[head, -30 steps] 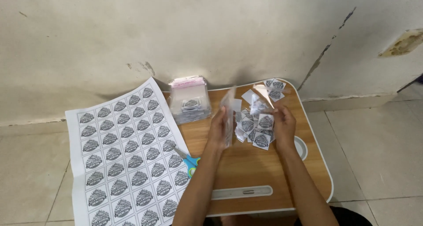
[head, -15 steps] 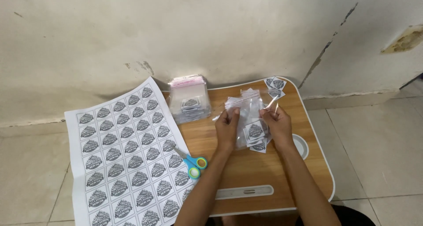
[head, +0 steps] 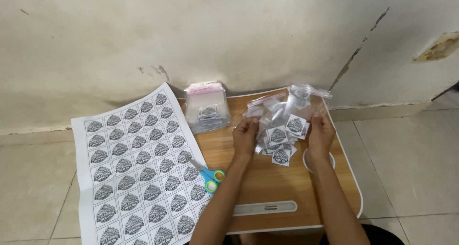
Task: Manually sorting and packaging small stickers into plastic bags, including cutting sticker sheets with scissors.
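Clear bags [head: 206,106], black-and-white label sheet [head: 138,163]

A stained, cracked wall [head: 191,30] rises behind a low wooden table [head: 267,183]. Pale floor tiles [head: 411,163] surround it.

Both forearms bare from the lower frame edge to the wrists; no sleeves in view. Left hand [head: 245,136] and right hand [head: 319,136]: no gloves, no rings, no watch or bracelet discernible. Dark garment visible at the bottom edge, beside the right forearm; type cannot be determined.
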